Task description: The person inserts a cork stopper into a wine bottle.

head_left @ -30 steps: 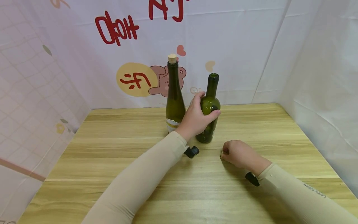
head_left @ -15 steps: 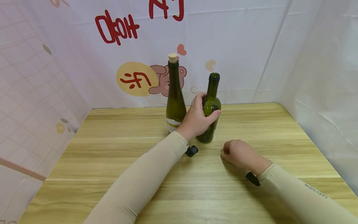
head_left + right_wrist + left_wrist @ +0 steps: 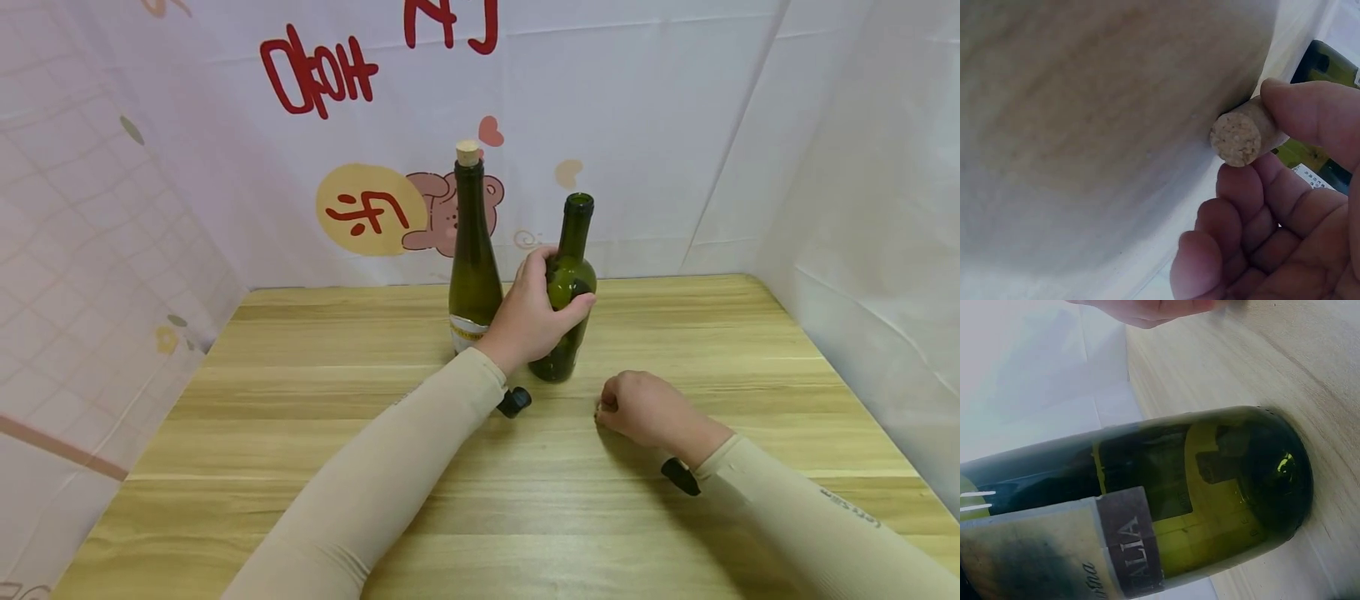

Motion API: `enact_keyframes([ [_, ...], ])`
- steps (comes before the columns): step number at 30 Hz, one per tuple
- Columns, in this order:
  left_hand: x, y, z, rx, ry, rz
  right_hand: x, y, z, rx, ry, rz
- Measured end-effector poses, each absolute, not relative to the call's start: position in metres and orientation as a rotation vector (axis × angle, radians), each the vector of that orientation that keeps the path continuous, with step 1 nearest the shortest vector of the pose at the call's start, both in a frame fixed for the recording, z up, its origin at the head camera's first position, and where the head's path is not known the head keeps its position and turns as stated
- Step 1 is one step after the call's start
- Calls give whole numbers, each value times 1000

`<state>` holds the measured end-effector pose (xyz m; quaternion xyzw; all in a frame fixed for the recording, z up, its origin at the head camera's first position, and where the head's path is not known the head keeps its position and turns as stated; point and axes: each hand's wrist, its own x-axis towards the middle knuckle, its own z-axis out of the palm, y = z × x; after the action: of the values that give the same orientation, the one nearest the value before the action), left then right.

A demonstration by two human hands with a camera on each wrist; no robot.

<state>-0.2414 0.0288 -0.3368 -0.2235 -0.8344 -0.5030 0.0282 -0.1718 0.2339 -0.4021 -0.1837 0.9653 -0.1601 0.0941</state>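
Observation:
My left hand [image 3: 528,321] grips the body of an uncorked green wine bottle [image 3: 576,237], which stands upright on the table. Its open mouth shows in the head view, and the left wrist view gives its paper label [image 3: 1041,544] and dark base. Low over the wood to the right, my right hand [image 3: 647,410] pinches a cork [image 3: 1238,139] between thumb and fingers. Close left of my left hand stands a taller green bottle [image 3: 472,250] with a cork [image 3: 468,152] in its neck; the hand and forearm hide its lower part.
The wood-grain table [image 3: 300,400] reaches back to a white printed curtain [image 3: 637,108]. More white cloth [image 3: 862,208] hangs along the right side. Black wrist-camera mounts [image 3: 680,477] stick out below both wrists.
Both hands keep their holds on the bottle and the cork. The whole head view has shifted slightly; otherwise the scene looks the same.

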Motion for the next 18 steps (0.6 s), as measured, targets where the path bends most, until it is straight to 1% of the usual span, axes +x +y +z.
enact_keyframes([
  [18, -242, 29, -338, -680, -2571, -1507, -175, 238, -407, -582, 2869, -473],
])
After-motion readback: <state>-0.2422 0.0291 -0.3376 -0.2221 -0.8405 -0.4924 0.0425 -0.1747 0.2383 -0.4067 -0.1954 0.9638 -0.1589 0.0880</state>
